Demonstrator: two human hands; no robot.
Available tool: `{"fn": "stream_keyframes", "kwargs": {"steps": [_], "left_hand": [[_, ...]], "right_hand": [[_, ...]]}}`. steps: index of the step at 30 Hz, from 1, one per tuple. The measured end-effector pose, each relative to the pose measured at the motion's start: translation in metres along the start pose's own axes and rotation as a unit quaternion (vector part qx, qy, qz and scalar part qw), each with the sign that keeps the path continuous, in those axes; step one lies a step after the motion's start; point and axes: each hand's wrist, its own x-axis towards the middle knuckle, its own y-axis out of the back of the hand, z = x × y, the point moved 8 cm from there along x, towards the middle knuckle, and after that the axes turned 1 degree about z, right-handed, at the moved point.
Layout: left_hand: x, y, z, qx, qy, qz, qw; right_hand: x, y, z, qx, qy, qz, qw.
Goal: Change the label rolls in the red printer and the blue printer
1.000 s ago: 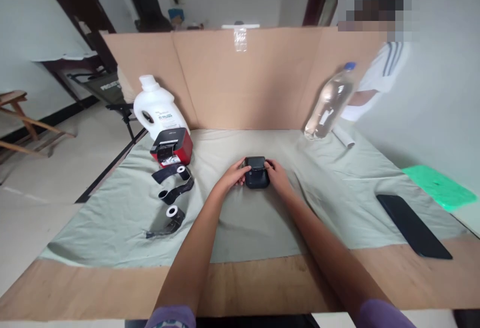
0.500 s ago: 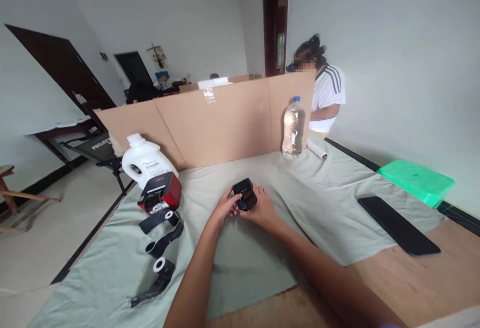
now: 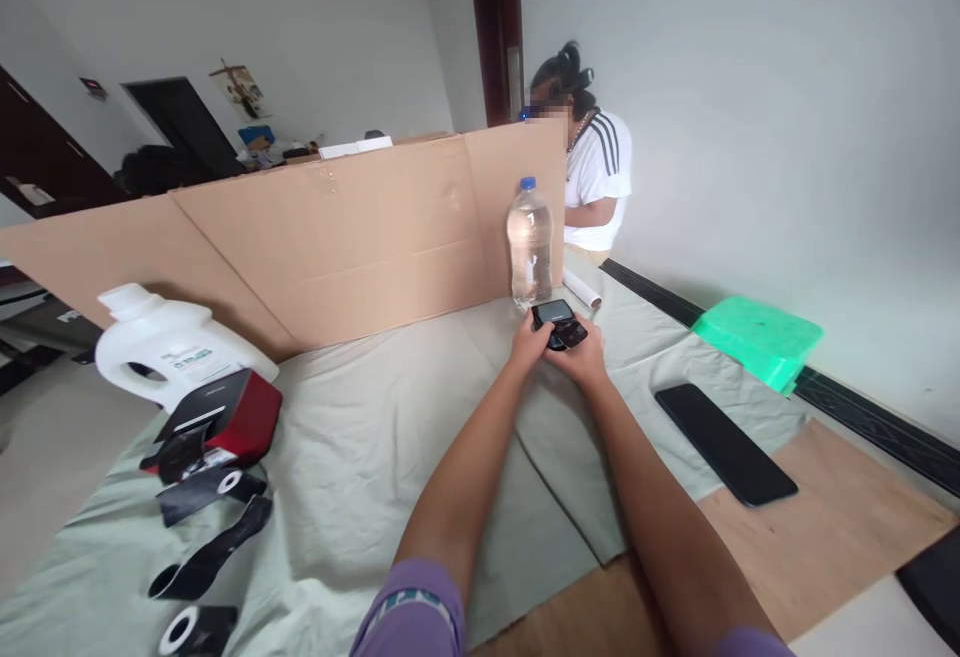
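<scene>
Since both hands are closed round the small black handheld device [image 3: 553, 311], I judge its pick-up to be done, though from my end I cannot tell whether its underside is clear of the grey-green cloth [image 3: 375, 437]. It sits at the far side of the work surface, near the foot of the blue-capped bottle of clear liquid [image 3: 531, 237], with its screen turned up.

My left hand [image 3: 529, 341] grips its left side, thumb pressed across the front; the other fingers are hidden behind it. My right hand [image 3: 587, 349] cups the lower right, fingers curled round the edge, thumb low. A dark flap-like part [image 3: 571, 335] stands askew from the body (a lid, perhaps, but it is too small for me to be sure). If it is a lid, I would call it partly open, so closing it up and setting the device down both remain undone. Whether anything has gone inside, I cannot see.

Off to the left, the red-and-black label printer [image 3: 232, 422] stands in front of the white handled jug [image 3: 187, 342], and partly unwound black rolls [image 3: 216, 627] lie near it, touched by neither hand.
</scene>
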Motion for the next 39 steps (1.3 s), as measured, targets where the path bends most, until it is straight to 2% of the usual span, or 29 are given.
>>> {"fn": "stream_keyframes", "kwargs": {"steps": [4,7,10,13,16,18,20,22,23,24,25,26,27,29,30,31,32,34,35,36,37,38,39], "left_hand": [[-0.002,-0.024,-0.006,-0.011,0.013,-0.007,1.0],[-0.006,-0.03,-0.01,-0.018,0.022,-0.023,0.999],[-0.014,-0.027,-0.017,-0.025,0.035,-0.051,0.998],[-0.037,-0.012,-0.03,-0.025,0.043,-0.087,0.995],[-0.088,0.015,-0.047,0.008,0.014,-0.103,0.995],[-0.141,0.039,-0.058,0.037,-0.026,-0.098,0.994],[-0.207,0.064,-0.077,0.055,-0.015,-0.124,0.991],[-0.279,0.097,-0.096,0.053,0.017,-0.151,0.987],[-0.313,0.123,-0.105,0.056,0.032,-0.134,0.989],[-0.343,0.157,-0.111,0.061,0.043,-0.086,0.993],[-0.369,0.198,-0.115,0.061,0.047,-0.017,0.997],[-0.393,0.249,-0.118,0.051,0.047,0.095,0.993],[-0.414,0.303,-0.119,0.04,0.045,0.204,0.977],[-0.436,0.402,-0.113,0.037,-0.002,0.35,0.936],[-0.435,0.446,-0.11,0.042,-0.02,0.397,0.917],[-0.425,0.484,-0.109,0.039,-0.033,0.427,0.903],[-0.411,0.518,-0.11,0.025,-0.037,0.463,0.885],[-0.367,0.565,-0.122,-0.04,-0.022,0.492,0.869],[-0.345,0.578,-0.133,-0.08,-0.001,0.509,0.857],[-0.322,0.584,-0.145,-0.129,0.023,0.506,0.852],[-0.299,0.584,-0.158,-0.178,0.049,0.493,0.85],[-0.281,0.582,-0.167,-0.201,0.064,0.482,0.851],[-0.265,0.578,-0.176,-0.218,0.076,0.467,0.854]], "right_hand": [[0.001,-0.004,0.035,-0.012,-0.036,-0.02,0.999],[0.0,-0.003,0.042,-0.013,-0.052,-0.017,0.998],[0.0,0.002,0.04,-0.034,-0.07,-0.001,0.997],[0.001,0.005,0.038,-0.07,-0.095,-0.005,0.993],[0.002,0.0,0.035,-0.091,-0.114,-0.034,0.989],[0.0,-0.005,0.033,-0.104,-0.133,-0.042,0.985],[-0.006,-0.003,0.03,-0.115,-0.157,-0.013,0.981],[-0.01,0.013,0.019,-0.114,-0.151,0.071,0.979],[-0.012,0.025,0.009,-0.106,-0.126,0.127,0.978],[-0.013,0.039,-0.005,-0.094,-0.079,0.191,0.974],[-0.014,0.05,-0.024,-0.078,-0.021,0.238,0.968],[-0.016,0.06,-0.045,-0.058,0.043,0.275,0.959],[-0.02,0.067,-0.07,-0.032,0.105,0.3,0.948],[-0.031,0.061,-0.127,0.033,0.203,0.3,0.931],[-0.039,0.047,-0.158,0.074,0.236,0.272,0.93],[-0.046,0.022,-0.19,0.119,0.249,0.218,0.936],[-0.055,-0.011,-0.223,0.167,0.251,0.143,0.943],[-0.082,-0.099,-0.284,0.268,0.207,-0.045,0.94],[-0.1,-0.147,-0.31,0.314,0.158,-0.138,0.926],[-0.121,-0.197,-0.334,0.352,0.104,-0.243,0.898],[-0.145,-0.243,-0.354,0.38,0.045,-0.342,0.858],[-0.168,-0.281,-0.37,0.4,-0.011,-0.409,0.82],[-0.183,-0.307,-0.385,0.405,-0.025,-0.428,0.808]]}}
